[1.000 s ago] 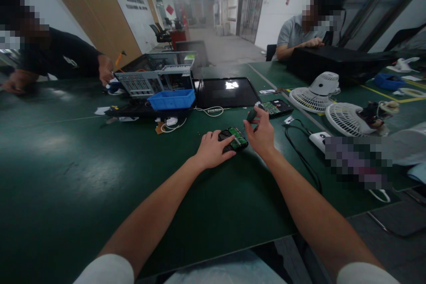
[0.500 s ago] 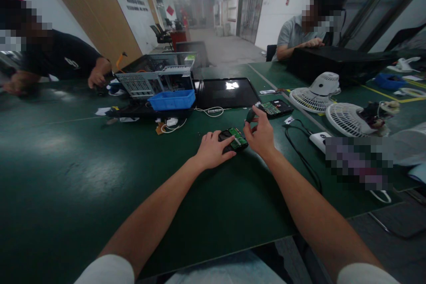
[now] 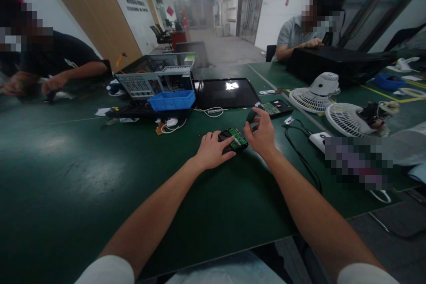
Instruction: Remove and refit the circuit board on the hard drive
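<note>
A hard drive [image 3: 238, 140] with its green circuit board facing up lies on the dark green table, under my left hand [image 3: 213, 150]. My left fingers and thumb grip its left part and hide some of it. My right hand [image 3: 261, 133], just past the drive's right end, pinches the dark green handle of a screwdriver [image 3: 251, 115]. The handle slants up. The tip is too small and dark to make out. Behind my right hand rests a second hard drive [image 3: 278, 108], also with its board showing.
An opened computer case [image 3: 143, 83] with a blue bin [image 3: 172, 100] stands left of a flat black panel [image 3: 228, 92]. On the right are white fan parts [image 3: 311, 97], a power strip [image 3: 320, 141] and a black cable. Two people sit across the table, the right one behind a black case [image 3: 336, 66].
The left co-worker's hand has moved away from the computer case, leftward along the table. My own hands stay in nearly the same place.
</note>
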### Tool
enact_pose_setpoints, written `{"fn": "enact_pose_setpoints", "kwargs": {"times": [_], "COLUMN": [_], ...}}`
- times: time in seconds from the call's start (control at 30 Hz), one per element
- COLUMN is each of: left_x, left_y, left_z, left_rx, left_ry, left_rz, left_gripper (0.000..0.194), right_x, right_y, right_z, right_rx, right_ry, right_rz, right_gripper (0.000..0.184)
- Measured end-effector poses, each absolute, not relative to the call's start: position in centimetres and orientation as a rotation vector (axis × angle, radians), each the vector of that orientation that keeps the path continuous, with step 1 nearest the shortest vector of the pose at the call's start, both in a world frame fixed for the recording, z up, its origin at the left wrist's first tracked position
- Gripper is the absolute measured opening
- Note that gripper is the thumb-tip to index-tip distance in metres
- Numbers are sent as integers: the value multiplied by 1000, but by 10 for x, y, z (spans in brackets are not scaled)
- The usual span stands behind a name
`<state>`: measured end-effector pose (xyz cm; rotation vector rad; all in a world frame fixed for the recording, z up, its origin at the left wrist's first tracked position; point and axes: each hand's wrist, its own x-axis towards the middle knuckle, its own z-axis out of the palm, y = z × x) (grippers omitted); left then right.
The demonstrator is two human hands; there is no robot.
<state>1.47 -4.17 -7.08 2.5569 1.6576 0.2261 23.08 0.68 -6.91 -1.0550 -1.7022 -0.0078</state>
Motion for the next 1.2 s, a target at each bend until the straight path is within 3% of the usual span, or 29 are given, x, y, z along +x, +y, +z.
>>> {"fn": "enact_pose_setpoints", "kwargs": {"times": [0.5, 1.2], "left_x": [16, 16], "left_y": [-43, -41], "left_z": [-73, -72], "left_rx": [2589, 2591], "left_ry": [1669, 1668], "left_rz": [241, 220], "left_gripper": [66, 66], "right_x": [228, 234], "right_y": [8, 11], "right_z": [-72, -69], "right_rx": [-1058, -1028], "right_ry": [-1623, -1623], "right_rz": [75, -95], "right_gripper": [52, 47]}}
